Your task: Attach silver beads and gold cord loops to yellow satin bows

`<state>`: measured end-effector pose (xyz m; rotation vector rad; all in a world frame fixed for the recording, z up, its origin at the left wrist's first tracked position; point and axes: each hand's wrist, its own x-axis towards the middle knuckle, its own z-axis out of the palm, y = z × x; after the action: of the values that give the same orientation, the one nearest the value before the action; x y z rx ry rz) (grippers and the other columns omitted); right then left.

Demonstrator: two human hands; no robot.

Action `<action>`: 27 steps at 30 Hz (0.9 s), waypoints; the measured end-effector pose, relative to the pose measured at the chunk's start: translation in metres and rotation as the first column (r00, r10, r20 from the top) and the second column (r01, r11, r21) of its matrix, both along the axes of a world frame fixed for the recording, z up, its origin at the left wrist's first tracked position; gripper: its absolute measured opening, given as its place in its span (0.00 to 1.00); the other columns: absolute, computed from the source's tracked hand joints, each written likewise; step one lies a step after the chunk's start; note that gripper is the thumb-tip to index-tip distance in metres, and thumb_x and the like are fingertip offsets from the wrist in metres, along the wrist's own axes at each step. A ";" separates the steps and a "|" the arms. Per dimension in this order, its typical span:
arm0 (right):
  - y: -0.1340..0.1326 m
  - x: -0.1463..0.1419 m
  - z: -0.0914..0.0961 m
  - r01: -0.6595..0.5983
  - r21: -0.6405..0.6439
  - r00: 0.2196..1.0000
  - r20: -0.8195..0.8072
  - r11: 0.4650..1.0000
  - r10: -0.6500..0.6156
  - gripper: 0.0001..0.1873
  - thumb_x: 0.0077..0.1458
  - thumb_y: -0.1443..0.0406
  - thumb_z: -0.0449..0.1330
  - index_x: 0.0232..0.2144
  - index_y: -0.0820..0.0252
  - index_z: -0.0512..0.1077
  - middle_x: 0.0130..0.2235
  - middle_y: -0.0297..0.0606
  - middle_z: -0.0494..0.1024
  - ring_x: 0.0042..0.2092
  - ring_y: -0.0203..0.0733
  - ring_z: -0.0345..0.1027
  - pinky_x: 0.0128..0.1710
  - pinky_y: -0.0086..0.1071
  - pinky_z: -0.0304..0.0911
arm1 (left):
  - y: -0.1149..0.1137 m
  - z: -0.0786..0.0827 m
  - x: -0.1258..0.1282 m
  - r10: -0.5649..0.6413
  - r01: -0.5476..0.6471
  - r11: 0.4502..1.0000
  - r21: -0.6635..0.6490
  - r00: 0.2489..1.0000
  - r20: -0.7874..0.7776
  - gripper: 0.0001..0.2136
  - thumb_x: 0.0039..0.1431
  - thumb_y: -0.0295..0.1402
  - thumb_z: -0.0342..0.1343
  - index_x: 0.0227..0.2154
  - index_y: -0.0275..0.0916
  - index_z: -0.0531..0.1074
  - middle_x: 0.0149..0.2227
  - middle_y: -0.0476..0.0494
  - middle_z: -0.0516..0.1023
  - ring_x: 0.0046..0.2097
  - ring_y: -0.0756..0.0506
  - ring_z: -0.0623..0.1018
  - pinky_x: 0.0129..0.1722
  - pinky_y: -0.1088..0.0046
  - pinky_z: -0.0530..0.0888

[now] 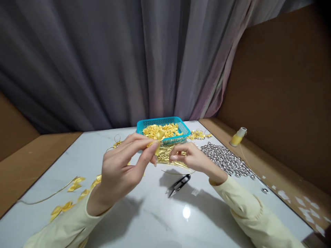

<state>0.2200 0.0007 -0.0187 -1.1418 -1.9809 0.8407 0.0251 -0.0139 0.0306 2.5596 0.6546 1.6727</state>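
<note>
My left hand [121, 165] is raised over the white table [144, 217], its thumb and forefinger pinched on a small yellow ribbon bow [158, 137]. My right hand [192, 158] is close beside it, fingers curled over a pile of thin gold wires [168, 156], and seems to pinch one of them. A teal basket [144, 124] full of yellow ribbon pieces stands just behind both hands. Black thread snips [179, 184] lie on the table below my right hand.
A heap of silver bells [224, 160] lies to the right. A yellow thread spool [238, 136] stands on the brown ledge at right. Finished yellow bows [73, 187] lie at the left. More bows [198, 135] sit right of the basket. Grey curtain behind.
</note>
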 end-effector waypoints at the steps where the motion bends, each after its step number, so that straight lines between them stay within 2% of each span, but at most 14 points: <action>1: 0.002 0.001 -0.001 -0.021 -0.023 1.000 0.022 1.000 0.022 0.08 0.52 0.71 0.55 0.24 0.63 0.72 0.27 0.35 0.74 0.30 0.33 0.63 0.32 0.29 0.56 | 0.000 0.000 0.000 -0.003 0.003 1.000 0.003 1.000 0.007 0.08 0.53 0.19 0.54 0.25 0.39 0.69 0.19 0.53 0.70 0.27 0.50 0.72 0.28 0.72 0.71; 8: 0.013 0.011 -0.013 -0.214 -0.168 0.961 0.141 0.962 0.239 0.07 0.46 0.73 0.56 0.21 0.64 0.73 0.24 0.34 0.74 0.27 0.32 0.63 0.28 0.25 0.56 | 0.001 0.005 -0.002 0.003 -0.004 1.000 0.023 0.999 0.040 0.09 0.50 0.17 0.55 0.25 0.38 0.70 0.19 0.52 0.69 0.27 0.49 0.71 0.28 0.71 0.72; 13: 0.018 0.019 -0.020 -0.263 -0.224 0.917 0.244 0.939 0.315 0.08 0.42 0.76 0.54 0.18 0.64 0.71 0.20 0.31 0.71 0.24 0.31 0.61 0.25 0.24 0.55 | 0.005 0.007 -0.004 0.002 -0.005 0.994 0.111 1.000 0.023 0.08 0.50 0.18 0.57 0.27 0.38 0.71 0.21 0.52 0.71 0.27 0.50 0.71 0.30 0.72 0.72; 17: 0.021 0.025 -0.024 -0.290 -0.256 0.875 0.319 0.922 0.364 0.09 0.40 0.77 0.54 0.16 0.64 0.69 0.18 0.30 0.69 0.23 0.30 0.61 0.25 0.24 0.54 | 0.004 0.008 -0.004 0.048 -0.047 0.995 0.085 0.999 -0.013 0.08 0.51 0.19 0.56 0.26 0.39 0.70 0.20 0.53 0.70 0.27 0.50 0.71 0.30 0.72 0.71; 21: 0.023 0.029 -0.026 -0.270 -0.272 0.849 0.385 0.924 0.362 0.09 0.38 0.77 0.53 0.15 0.64 0.68 0.18 0.30 0.69 0.23 0.30 0.61 0.25 0.24 0.55 | 0.002 0.009 -0.005 0.047 -0.046 0.998 0.052 0.999 -0.026 0.07 0.53 0.20 0.54 0.26 0.39 0.69 0.20 0.52 0.70 0.28 0.49 0.71 0.30 0.71 0.71; 27: 0.025 0.029 -0.027 -0.161 -0.220 0.842 0.478 0.962 0.251 0.10 0.37 0.78 0.51 0.16 0.64 0.69 0.18 0.31 0.69 0.22 0.30 0.59 0.21 0.24 0.51 | 0.002 0.008 -0.007 -0.004 0.003 1.000 -0.027 0.999 -0.035 0.07 0.54 0.21 0.54 0.26 0.40 0.69 0.22 0.52 0.70 0.29 0.50 0.71 0.32 0.72 0.70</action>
<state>0.2493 0.0259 -0.0457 -1.3688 -2.5400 0.9024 0.0184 -0.0118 0.0381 2.5754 0.6699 1.6108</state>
